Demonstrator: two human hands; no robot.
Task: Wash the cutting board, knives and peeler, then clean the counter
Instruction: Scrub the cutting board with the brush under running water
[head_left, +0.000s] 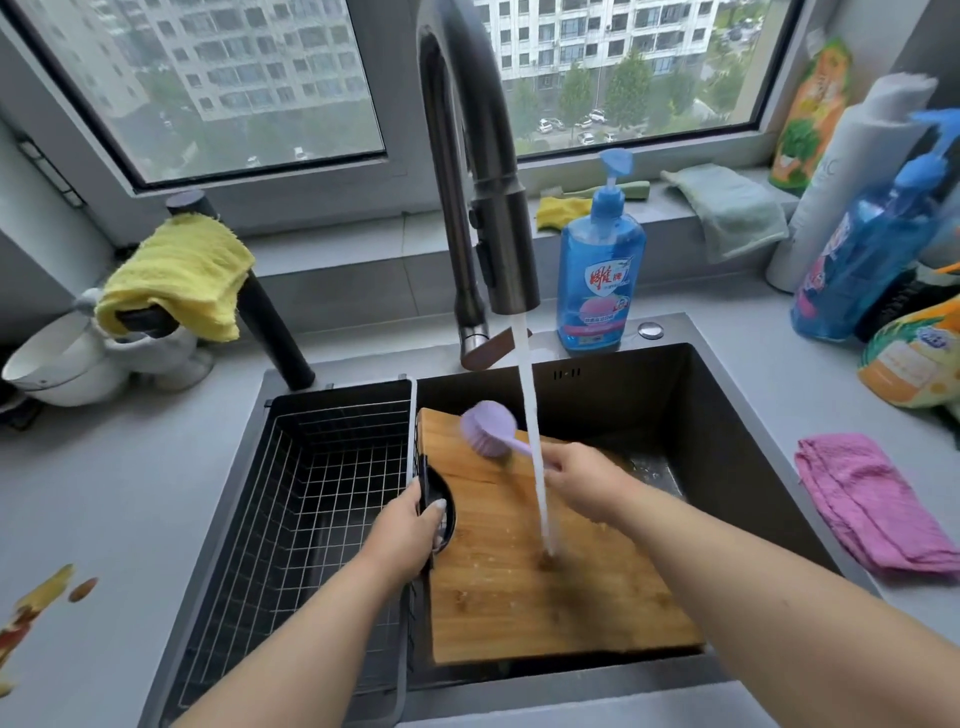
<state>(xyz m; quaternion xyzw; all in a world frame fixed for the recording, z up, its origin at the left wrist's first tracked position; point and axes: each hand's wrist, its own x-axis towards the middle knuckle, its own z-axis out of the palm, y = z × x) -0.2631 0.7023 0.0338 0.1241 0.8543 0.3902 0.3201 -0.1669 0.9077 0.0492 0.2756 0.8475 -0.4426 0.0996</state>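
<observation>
Gripping the thin handle of a lilac dish brush (489, 428), the right hand (584, 486) has its fingers curled closed around it, and the bristle head sits against the far end of the wooden cutting board (545, 587). The left hand (410, 532) is wrapped over the board's left edge, thumb on top beside the round black-rimmed cut-out, steadying it. The board lies tilted inside the dark sink (727, 415), its left side against the wire drainer basket (311, 488), and the tap stream (535, 441) from the black pull-down faucet (483, 171) strikes the wood just in front of the right wrist. As I judge it, the main risk is slippage: the board is wet and held only at one edge, so a hard scrub at the far end could pivot it off the basket rim and drop it into the basin. Water glancing off the tilted wood may also spray the grey counter (130, 493), where vegetable peelings (41, 608) lie at the left edge. No knives or peeler are visible. A blue detergent bottle (600, 280) stands behind the sink, and a pink cloth (872, 504) lies on the right.
</observation>
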